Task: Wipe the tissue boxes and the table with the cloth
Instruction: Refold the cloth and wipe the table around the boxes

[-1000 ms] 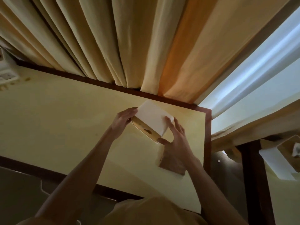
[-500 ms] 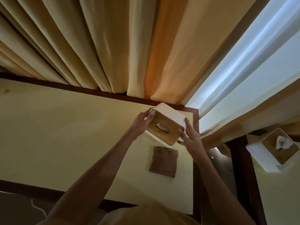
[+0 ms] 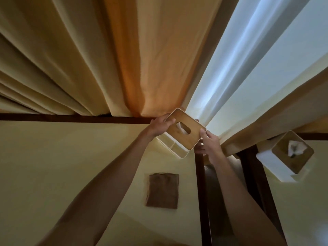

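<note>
Head cam, looking down at far right corner of a pale yellow table [image 3: 71, 166] w/ dark wood edging. Both hands up at that corner on one tissue box [image 3: 179, 134]: white body, wooden lid w/ oval slot, lid facing the camera, box tilted; can't tell if its lower edge touches the tabletop. Left hand [image 3: 158, 126] grips the box's left end, thumb on the lid, fingers curled behind. Right hand [image 3: 209, 144] holds the right end, thumb against lid edge, other fingers wrapped under and mostly hidden.

Cloth [image 3: 162, 190]: 1, brown, folded flat on the table, nearer the person than the box, apart from both hands.

Tissue boxes: 2. Second box [image 3: 287, 155] sits on a neighbouring table [image 3: 301, 210] to the right, tissue sticking out of its slot. Dark gap between the 2 tables.

Behind: tan/orange curtains [image 3: 106, 59] hang down to the table's back edge, close behind the held box; pale sheer curtain [image 3: 248, 59] to the right.
</note>
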Available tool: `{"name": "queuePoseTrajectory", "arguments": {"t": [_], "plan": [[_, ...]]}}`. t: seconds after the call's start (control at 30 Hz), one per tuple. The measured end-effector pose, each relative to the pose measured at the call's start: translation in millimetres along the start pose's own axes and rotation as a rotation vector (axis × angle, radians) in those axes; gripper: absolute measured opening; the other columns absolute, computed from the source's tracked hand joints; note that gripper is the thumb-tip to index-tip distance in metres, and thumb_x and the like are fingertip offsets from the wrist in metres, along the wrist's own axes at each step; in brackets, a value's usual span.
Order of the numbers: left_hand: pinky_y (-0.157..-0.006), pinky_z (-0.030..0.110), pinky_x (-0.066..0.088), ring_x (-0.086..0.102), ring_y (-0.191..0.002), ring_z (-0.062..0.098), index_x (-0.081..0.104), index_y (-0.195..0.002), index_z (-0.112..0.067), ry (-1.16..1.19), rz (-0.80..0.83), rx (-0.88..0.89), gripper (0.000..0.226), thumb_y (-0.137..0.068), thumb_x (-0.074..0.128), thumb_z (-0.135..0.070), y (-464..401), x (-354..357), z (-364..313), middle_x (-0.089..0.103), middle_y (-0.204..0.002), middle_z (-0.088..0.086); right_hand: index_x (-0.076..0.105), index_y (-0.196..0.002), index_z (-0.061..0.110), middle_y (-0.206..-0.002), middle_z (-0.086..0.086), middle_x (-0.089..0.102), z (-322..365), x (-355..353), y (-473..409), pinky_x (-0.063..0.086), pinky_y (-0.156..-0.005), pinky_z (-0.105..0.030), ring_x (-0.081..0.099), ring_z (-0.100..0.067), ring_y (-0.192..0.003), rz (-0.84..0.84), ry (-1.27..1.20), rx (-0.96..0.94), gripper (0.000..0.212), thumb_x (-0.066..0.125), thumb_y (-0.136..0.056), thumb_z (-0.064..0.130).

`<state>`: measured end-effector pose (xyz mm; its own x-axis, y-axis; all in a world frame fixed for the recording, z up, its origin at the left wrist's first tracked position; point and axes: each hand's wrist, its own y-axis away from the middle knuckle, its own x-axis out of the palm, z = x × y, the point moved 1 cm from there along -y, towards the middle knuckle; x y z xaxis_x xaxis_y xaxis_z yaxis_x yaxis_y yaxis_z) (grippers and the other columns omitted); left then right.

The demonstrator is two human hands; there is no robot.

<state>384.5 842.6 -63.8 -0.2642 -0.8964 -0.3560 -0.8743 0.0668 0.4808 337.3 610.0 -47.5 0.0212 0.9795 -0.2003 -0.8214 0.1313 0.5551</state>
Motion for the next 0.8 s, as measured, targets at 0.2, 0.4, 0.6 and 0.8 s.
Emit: {"name": "queuePoseTrajectory", "arguments": {"t": [0.2, 0.4, 0.6, 0.8], "plan": [[-0.113, 0.048, 0.040, 0.044, -0.136, 0.028, 0.050, -0.140, -0.046, -0.176, -0.040, 0.086, 0.090, -0.059, 0.070, -0.077, -9, 10, -7, 0.054, -0.143, -0.012, 0.050, -0.144, 0.022, -0.134, -0.010, 0.063, -3, -5, -17, 0.060, -0.090, -0.056, 0.066, -0.030, -0.114, -0.061, 0.133, -0.008, 0.052, 0.051, -0.102, 0.053], [-0.103, 0.045, 0.051, 0.059, -0.122, 0.020, 0.054, -0.137, -0.040, -0.078, -0.133, 0.113, 0.086, -0.061, 0.080, -0.071, -6, 16, 12, 0.066, -0.127, -0.013, 0.074, -0.117, 0.021, -0.149, -0.008, 0.045, 25, 11, -6, 0.037, -0.112, -0.057, 0.037, -0.027, -0.136, -0.224, 0.688, -0.562, 0.028, 0.058, -0.101, 0.039], [-0.099, 0.043, 0.052, 0.064, -0.112, 0.016, 0.059, -0.134, -0.030, -0.080, -0.171, 0.128, 0.077, -0.069, 0.079, -0.066, 13, 22, -1, 0.070, -0.120, -0.007, 0.080, -0.108, 0.027, -0.165, -0.003, 0.029, 36, 47, -29, 0.020, -0.120, -0.057, 0.019, -0.028, -0.151, -0.084, 0.948, -0.521, 0.041, 0.045, -0.105, 0.048], [-0.104, 0.049, 0.047, 0.054, -0.124, 0.027, 0.052, -0.139, -0.036, -0.168, -0.230, 0.071, 0.093, -0.062, 0.069, -0.084, 12, 24, 1, 0.063, -0.133, -0.002, 0.079, -0.102, 0.024, -0.157, 0.003, 0.041, 44, 52, -29, 0.027, -0.117, -0.053, 0.027, -0.024, -0.145, -0.109, 0.799, -0.513, 0.032, 0.051, -0.103, 0.040]]}}
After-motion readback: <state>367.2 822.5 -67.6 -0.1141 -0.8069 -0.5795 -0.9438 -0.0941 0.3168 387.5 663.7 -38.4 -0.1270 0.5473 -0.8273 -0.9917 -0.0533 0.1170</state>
